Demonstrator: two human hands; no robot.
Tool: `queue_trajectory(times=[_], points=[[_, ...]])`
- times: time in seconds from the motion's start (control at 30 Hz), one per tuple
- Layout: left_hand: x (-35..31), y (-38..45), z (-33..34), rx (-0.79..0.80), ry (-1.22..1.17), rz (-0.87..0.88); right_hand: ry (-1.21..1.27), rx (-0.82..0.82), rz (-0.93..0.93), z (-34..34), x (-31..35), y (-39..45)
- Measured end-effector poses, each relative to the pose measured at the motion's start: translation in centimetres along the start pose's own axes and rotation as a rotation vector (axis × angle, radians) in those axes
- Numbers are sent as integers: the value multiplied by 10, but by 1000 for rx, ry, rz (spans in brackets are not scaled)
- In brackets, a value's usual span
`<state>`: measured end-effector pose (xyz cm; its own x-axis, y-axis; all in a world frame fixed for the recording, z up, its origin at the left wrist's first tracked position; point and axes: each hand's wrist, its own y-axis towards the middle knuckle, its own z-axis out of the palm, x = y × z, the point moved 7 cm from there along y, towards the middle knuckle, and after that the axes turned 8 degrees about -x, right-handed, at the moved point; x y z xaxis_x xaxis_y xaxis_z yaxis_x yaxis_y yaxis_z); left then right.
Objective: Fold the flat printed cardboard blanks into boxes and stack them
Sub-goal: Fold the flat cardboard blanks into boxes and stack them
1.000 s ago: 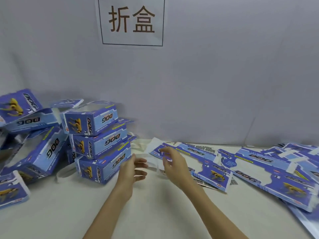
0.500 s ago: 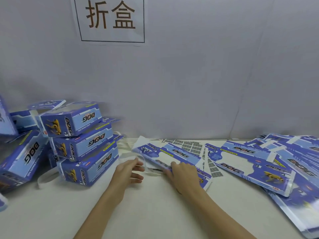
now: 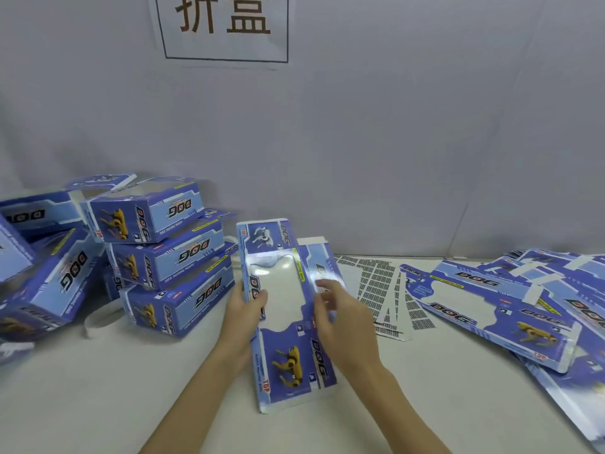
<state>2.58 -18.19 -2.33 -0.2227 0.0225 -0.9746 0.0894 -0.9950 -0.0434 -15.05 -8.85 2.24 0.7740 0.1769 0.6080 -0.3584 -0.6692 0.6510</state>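
Note:
A flat blue printed blank [image 3: 288, 365] with a clear window and a yellow dog picture is held lengthwise in front of me, above the table. My left hand [image 3: 244, 309] grips its left edge, thumb on the printed face. My right hand [image 3: 340, 317] is on its right side, fingers blurred over the right panel. Three folded blue boxes [image 3: 170, 257] sit stacked to the left. More flat blanks [image 3: 491, 306] lie spread at the right.
Other folded boxes [image 3: 49, 276] lie tumbled at the far left. Sheets of small barcode stickers [image 3: 383, 290] lie behind my right hand. A paper sign [image 3: 222, 24] hangs on the grey backdrop. A white strap loop [image 3: 98, 319] lies on the white table [image 3: 131, 388].
The blank lay flat on the table under my right hand; now both hands hold it, turned lengthwise and lifted toward me. My left hand has moved from the table onto its left edge.

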Motion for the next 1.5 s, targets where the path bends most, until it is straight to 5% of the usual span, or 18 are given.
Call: queue_trajectory(times=[0.23,0.33,0.63,1.1,1.27,1.5], points=[[0,0,7,128,-80,-23,256,172,304,-4,-36,4],[-3,-6,15,144,-63,31,291,95,358,-9,-37,3],[-21,-33,30,-2,622,565,471,-3,442,-14,-44,2],[-13,-25,30,186,325,291,846,229,748,-8,-41,-5],[-17,-42,57,379,237,147,938,309,681,-1,-22,-7],[-29,-51,73,422,199,-3,930,279,589,2,-3,-7]])
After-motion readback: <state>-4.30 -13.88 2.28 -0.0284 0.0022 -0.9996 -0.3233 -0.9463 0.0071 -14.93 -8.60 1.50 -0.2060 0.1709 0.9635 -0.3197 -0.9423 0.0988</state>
